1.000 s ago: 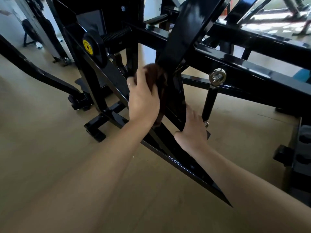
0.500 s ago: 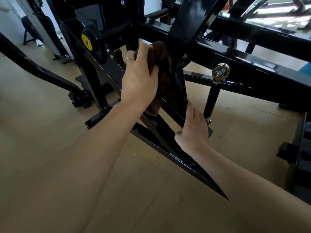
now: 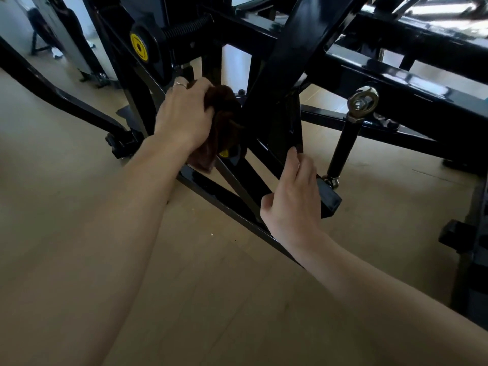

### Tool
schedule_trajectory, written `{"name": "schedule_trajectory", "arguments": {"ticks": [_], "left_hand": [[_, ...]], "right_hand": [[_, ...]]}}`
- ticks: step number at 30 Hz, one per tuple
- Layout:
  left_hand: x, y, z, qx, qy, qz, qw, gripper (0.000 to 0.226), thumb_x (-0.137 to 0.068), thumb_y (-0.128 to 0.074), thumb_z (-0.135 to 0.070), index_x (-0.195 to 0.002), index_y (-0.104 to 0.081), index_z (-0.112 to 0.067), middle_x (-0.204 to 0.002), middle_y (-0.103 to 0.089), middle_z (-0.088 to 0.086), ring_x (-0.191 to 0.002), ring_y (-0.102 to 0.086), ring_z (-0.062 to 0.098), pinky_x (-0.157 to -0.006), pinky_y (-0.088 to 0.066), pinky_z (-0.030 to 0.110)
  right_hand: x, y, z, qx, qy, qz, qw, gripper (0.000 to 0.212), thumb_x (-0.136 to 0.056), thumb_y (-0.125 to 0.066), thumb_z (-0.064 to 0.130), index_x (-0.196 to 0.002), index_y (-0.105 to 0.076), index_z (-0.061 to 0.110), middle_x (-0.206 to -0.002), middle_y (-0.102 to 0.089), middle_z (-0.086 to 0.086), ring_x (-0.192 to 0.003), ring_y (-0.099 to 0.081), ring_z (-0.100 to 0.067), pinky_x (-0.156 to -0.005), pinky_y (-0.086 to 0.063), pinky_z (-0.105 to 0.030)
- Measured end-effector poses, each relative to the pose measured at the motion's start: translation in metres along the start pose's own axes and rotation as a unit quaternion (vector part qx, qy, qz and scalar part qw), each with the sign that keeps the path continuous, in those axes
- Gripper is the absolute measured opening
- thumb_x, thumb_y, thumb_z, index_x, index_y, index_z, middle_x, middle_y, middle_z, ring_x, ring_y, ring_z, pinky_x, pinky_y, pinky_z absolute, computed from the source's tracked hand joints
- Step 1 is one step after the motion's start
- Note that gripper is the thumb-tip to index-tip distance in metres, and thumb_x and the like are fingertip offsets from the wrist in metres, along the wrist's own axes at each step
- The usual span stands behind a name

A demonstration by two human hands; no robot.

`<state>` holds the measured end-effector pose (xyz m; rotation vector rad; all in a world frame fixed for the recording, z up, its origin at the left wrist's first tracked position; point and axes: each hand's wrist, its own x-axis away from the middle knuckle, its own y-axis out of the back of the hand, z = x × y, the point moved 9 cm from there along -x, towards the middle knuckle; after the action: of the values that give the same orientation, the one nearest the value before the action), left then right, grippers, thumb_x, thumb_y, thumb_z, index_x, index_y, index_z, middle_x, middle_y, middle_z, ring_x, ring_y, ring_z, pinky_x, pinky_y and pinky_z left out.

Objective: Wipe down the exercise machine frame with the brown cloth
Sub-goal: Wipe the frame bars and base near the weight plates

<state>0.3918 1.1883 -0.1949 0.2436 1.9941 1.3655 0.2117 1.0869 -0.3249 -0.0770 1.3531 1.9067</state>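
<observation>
Head view: my left hand (image 3: 184, 116) grips the brown cloth (image 3: 224, 122), bunched under my curled fingers and pressed against the left side of the black diagonal bar (image 3: 287, 56) of the exercise machine frame (image 3: 396, 83). A tail of the cloth hangs below my palm toward the lower rail (image 3: 211, 188). Ring (image 3: 181, 84) on one left finger. My right hand (image 3: 293, 202) holds the lower edge of the dark plate (image 3: 286, 128) hanging off that bar, thumb up along the edge, fingers wrapped behind it and mostly hidden. Rod with a metal eye end (image 3: 363, 101) stands just right of my right hand, apart from it. Yellow-capped knob (image 3: 139, 46) with a spring sits upper left on the frame. Tan floor (image 3: 79, 207) under everything.
</observation>
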Motion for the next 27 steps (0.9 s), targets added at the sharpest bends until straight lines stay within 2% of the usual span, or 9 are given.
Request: {"name": "schedule_trajectory", "arguments": {"ticks": [5,7,10,12,14,19,22,25,27], "left_hand": [[0.003,-0.003,0.014,-0.054,-0.017,-0.009,0.998,0.04,-0.101,-0.057,-0.019,-0.14,-0.052,-0.024,-0.143,-0.042,0.013,-0.131,-0.041,0.035,-0.101,-0.043,0.048],[0.002,-0.004,0.009,-0.053,-0.034,-0.009,0.998,0.039,-0.101,-0.058,-0.017,-0.139,-0.053,-0.023,-0.143,-0.044,0.012,-0.132,-0.041,0.035,-0.103,-0.042,0.047],[0.0,-0.007,0.009,-0.007,-0.04,0.028,0.999,0.038,-0.1,-0.055,-0.016,-0.136,-0.054,-0.026,-0.134,-0.05,0.01,-0.128,-0.046,0.033,-0.097,-0.042,0.045],[0.004,-0.01,0.012,0.041,-0.033,0.061,0.997,0.038,-0.1,-0.054,-0.017,-0.136,-0.054,-0.028,-0.128,-0.052,0.011,-0.124,-0.049,0.033,-0.094,-0.041,0.041],[0.009,-0.007,0.017,0.09,-0.026,0.079,0.992,0.039,-0.1,-0.054,-0.015,-0.136,-0.056,-0.03,-0.127,-0.055,0.01,-0.123,-0.052,0.031,-0.097,-0.041,0.037],[0.019,0.01,-0.012,0.17,-0.097,0.078,0.978,0.036,-0.098,-0.059,-0.016,-0.129,-0.062,-0.032,-0.123,-0.064,-0.004,-0.118,-0.057,0.014,-0.103,-0.047,0.035],[0.018,0.004,-0.029,0.134,-0.133,0.066,0.98,0.037,-0.097,-0.058,-0.015,-0.131,-0.06,-0.03,-0.123,-0.06,-0.001,-0.115,-0.055,0.016,-0.099,-0.046,0.032],[0.008,-0.001,-0.013,0.088,-0.112,0.042,0.989,0.037,-0.099,-0.056,-0.015,-0.134,-0.059,-0.027,-0.127,-0.058,0.001,-0.121,-0.053,0.022,-0.101,-0.047,0.041],[0.001,-0.002,0.005,-0.006,-0.103,0.02,0.994,0.038,-0.099,-0.056,-0.017,-0.136,-0.057,-0.027,-0.132,-0.056,0.004,-0.125,-0.05,0.027,-0.103,-0.045,0.045]], "right_hand": [[0.006,0.003,-0.002,-0.03,0.069,-0.018,0.997,0.063,-0.073,-0.078,0.006,-0.131,-0.052,-0.002,-0.118,-0.057,-0.02,-0.101,-0.062,-0.032,-0.082,-0.058,-0.039],[0.012,-0.008,0.003,-0.039,0.109,0.016,0.993,0.055,-0.076,-0.077,0.008,-0.126,-0.055,0.001,-0.113,-0.06,-0.015,-0.094,-0.065,-0.028,-0.076,-0.057,-0.034],[0.023,-0.049,-0.002,-0.029,0.102,0.14,0.985,0.08,-0.089,-0.072,0.03,-0.154,-0.032,0.007,-0.145,-0.051,-0.01,-0.128,-0.056,-0.025,-0.1,-0.05,-0.034],[0.029,-0.074,-0.014,-0.049,0.057,0.234,0.969,0.097,-0.094,-0.065,0.045,-0.164,-0.003,0.016,-0.168,-0.022,-0.007,-0.15,-0.033,-0.025,-0.119,-0.037,-0.039],[0.035,-0.089,-0.021,-0.057,0.045,0.281,0.957,0.106,-0.095,-0.062,0.05,-0.163,0.014,0.023,-0.172,-0.004,-0.004,-0.156,-0.019,-0.026,-0.124,-0.03,-0.042],[0.038,-0.093,-0.023,-0.044,0.06,0.221,0.972,0.112,-0.092,-0.065,0.055,-0.163,0.015,0.021,-0.172,-0.005,-0.004,-0.156,-0.02,-0.023,-0.124,-0.029,-0.037],[0.041,-0.095,-0.022,-0.038,0.058,0.188,0.98,0.112,-0.091,-0.067,0.054,-0.164,0.012,0.02,-0.172,-0.01,-0.007,-0.156,-0.021,-0.024,-0.125,-0.024,-0.035],[0.041,-0.096,-0.022,-0.025,0.052,0.164,0.985,0.109,-0.09,-0.068,0.051,-0.165,0.003,0.014,-0.169,-0.02,-0.012,-0.153,-0.029,-0.027,-0.123,-0.024,-0.035],[0.039,-0.096,-0.018,-0.016,0.036,0.161,0.986,0.107,-0.089,-0.067,0.051,-0.164,-0.002,0.011,-0.166,-0.024,-0.015,-0.15,-0.033,-0.03,-0.122,-0.028,-0.038]]}}
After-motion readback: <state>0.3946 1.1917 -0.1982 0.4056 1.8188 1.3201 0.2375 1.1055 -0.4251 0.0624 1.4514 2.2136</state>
